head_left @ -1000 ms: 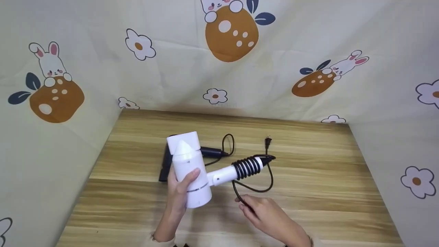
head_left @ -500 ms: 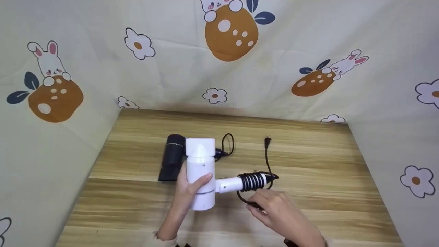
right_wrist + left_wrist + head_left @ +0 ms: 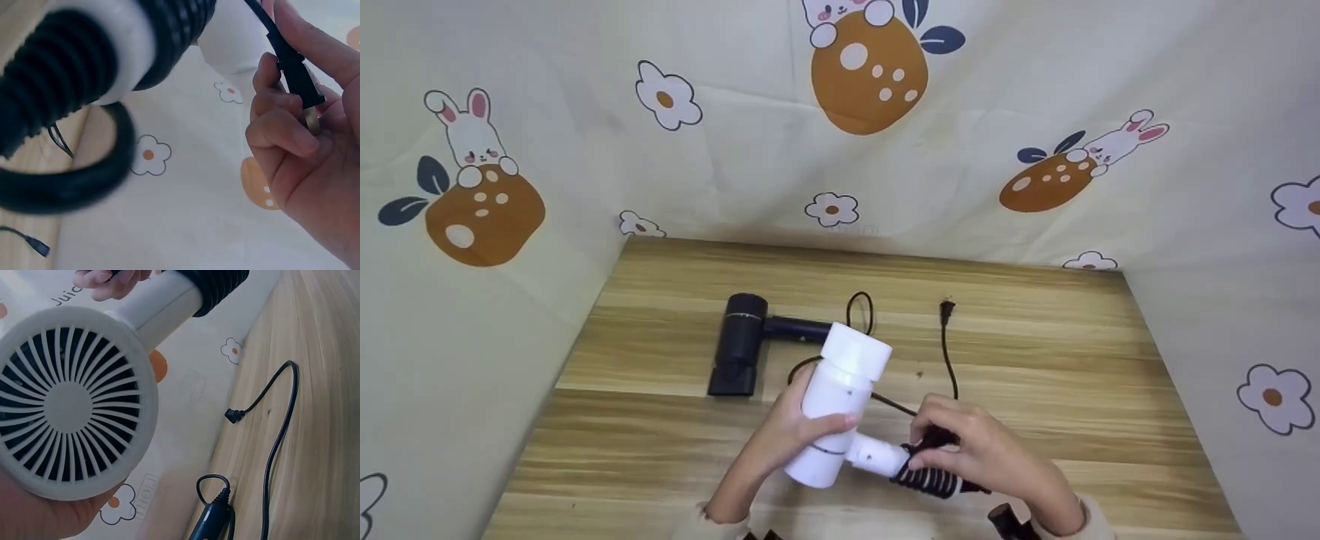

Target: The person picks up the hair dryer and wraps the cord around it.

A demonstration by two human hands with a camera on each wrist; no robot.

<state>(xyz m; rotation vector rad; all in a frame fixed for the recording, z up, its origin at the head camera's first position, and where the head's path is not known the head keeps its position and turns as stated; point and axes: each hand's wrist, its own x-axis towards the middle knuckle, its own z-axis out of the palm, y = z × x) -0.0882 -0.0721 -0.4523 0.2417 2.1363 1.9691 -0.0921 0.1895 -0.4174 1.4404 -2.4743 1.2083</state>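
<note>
A white hair dryer point(image 3: 841, 390) is held above the table by my left hand point(image 3: 791, 439), its fingers and thumb wrapped round the barrel. The dryer's slatted round back point(image 3: 70, 408) faces the left wrist camera. Its black cord point(image 3: 934, 481) is wound in several tight turns round the handle. Close over these turns, my right hand point(image 3: 971, 439) pinches the cord's end. The right wrist view shows a black plug point(image 3: 301, 84) with a metal prong lying between thumb and curled fingers.
A black hair dryer point(image 3: 739, 337) lies on the wooden table point(image 3: 645, 450) at the back left. Its cord runs rightward behind the white dryer to a plug point(image 3: 947, 309) at the back. Patterned cloth point(image 3: 735, 165) walls the table on the back and sides.
The white dryer has moved right and toward me, and its handle now tilts down to the right. My right hand has come up over the wound handle. More of the black dryer shows.
</note>
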